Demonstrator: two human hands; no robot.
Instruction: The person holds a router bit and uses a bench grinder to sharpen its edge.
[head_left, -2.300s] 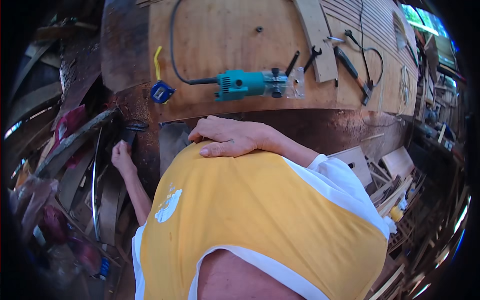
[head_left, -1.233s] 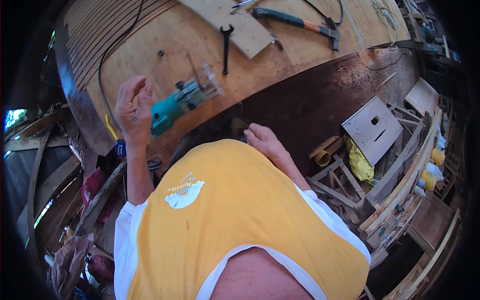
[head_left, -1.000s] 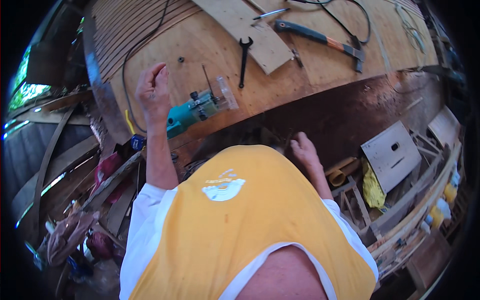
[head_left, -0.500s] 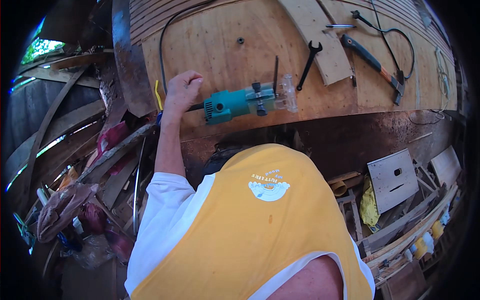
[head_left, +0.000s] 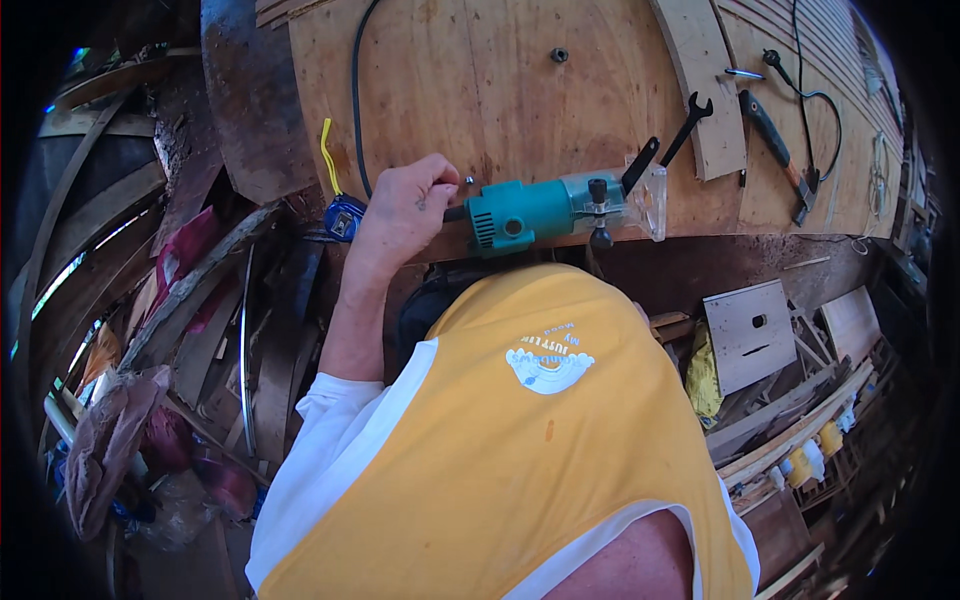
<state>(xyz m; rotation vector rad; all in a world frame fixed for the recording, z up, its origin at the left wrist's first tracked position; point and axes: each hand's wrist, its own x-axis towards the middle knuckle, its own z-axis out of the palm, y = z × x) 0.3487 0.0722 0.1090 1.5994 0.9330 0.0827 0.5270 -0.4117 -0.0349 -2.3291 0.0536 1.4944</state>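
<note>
The left hand (head_left: 410, 208) curls its fingers (grip unclear); right of them, a rounded teal trim router (head_left: 540, 210) nears flat plywood's (head_left: 475, 95) edge, open room beyond.

Left upper arm (head_left: 330, 425): was sleeved and reached forward along the torso's left side.
Left forearm (head_left: 356, 325): was bare below the elbow, ran forward and leaned slightly to the right.
Left wrist (head_left: 372, 262): bent a little, turning the hand inward to the right.
Left hand (head_left: 408, 208): had its back facing up, with a dark mark on it.
Fingers (head_left: 440, 166): were curled toward the palm; whether they gripped anything could not be told.
Torso (head_left: 500, 440): leaned forward.
Right hand: was hidden from view.
</note>
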